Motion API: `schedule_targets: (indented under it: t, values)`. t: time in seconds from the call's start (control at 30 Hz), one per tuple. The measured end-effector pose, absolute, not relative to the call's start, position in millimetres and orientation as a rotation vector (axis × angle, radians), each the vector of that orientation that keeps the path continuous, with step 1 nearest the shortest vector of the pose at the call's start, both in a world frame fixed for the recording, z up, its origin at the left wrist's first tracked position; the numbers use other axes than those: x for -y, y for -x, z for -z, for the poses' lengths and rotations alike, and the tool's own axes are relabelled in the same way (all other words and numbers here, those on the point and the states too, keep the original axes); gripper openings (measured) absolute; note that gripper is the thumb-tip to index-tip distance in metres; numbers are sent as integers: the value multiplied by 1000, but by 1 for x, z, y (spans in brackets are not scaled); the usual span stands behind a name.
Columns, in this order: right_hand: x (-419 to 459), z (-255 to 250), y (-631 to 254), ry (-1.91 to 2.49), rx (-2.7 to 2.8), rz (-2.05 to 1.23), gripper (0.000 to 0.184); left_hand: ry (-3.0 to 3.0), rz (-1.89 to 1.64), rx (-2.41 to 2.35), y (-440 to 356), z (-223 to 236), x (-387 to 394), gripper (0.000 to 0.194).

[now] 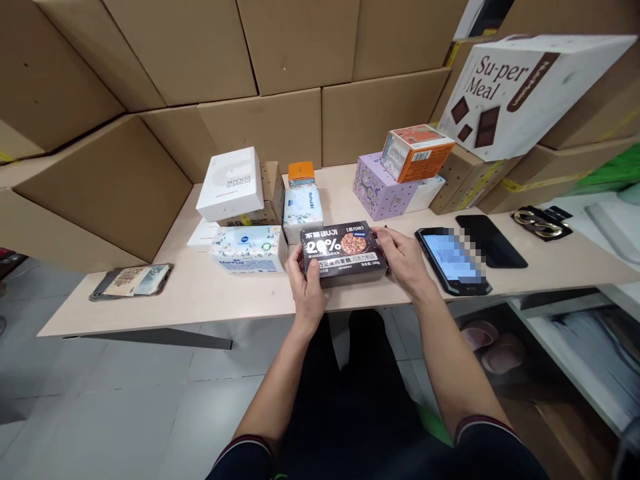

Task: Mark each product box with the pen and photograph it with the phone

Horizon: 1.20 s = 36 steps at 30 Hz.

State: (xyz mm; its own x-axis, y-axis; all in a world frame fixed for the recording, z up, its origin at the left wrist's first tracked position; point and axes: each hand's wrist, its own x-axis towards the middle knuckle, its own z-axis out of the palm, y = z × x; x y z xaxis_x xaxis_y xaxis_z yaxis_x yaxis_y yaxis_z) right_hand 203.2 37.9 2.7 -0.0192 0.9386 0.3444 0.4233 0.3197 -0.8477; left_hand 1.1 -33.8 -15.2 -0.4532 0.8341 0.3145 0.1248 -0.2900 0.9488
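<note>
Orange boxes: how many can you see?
2: one orange box partly on the purple box, another orange box farther left, near the back cardboard. More may be hidden.

Indoor scene under even, moderately bright, diffuse light, apparently from overhead. Shadows on the pale surface point(225, 293) are soft, gathering beneath the dark box point(345, 250), whose larger print reads sharply. The tiled floor point(125, 400), near left, carries a hazy glare; the space under the surface at right is dim, and the person's dark clothing point(360, 420) loses detail. Wide-angle distortion stretches the white carton point(500, 93), far right. Coarse pixel blocks mask part of the lit phone point(443, 263).
</note>
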Motion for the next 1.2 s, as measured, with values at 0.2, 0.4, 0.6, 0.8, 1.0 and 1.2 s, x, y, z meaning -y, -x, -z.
schedule_targets:
  t: [0.2, 0.4, 0.6, 0.8, 1.0, 1.2]
  values:
    - [-36, 1, -204, 1240, 1490, -725, 55, -1246, -1796, -1410, -1, 21, 32, 51]
    - [-18, 13, -217, 1181, 1556, -499, 47, -1287, -1768, -1415, 1, 21, 34, 49]
    - [8, 19, -218, 1094, 1951, -119, 51, -1307, -1751, -1424, 0, 17, 36, 49]
    - [9, 22, -218, 1078, 1878, 35, 46, -1220, -1902, -1271, -3, 17, 36, 50]
    - [11, 6, -210, 1231, 1600, -45, 51, -1173, -2081, -1103, -5, 18, 38, 45]
    - [18, -14, -206, 1011, 1792, -122, 60, -1079, -2159, -1149, -4, 17, 39, 55]
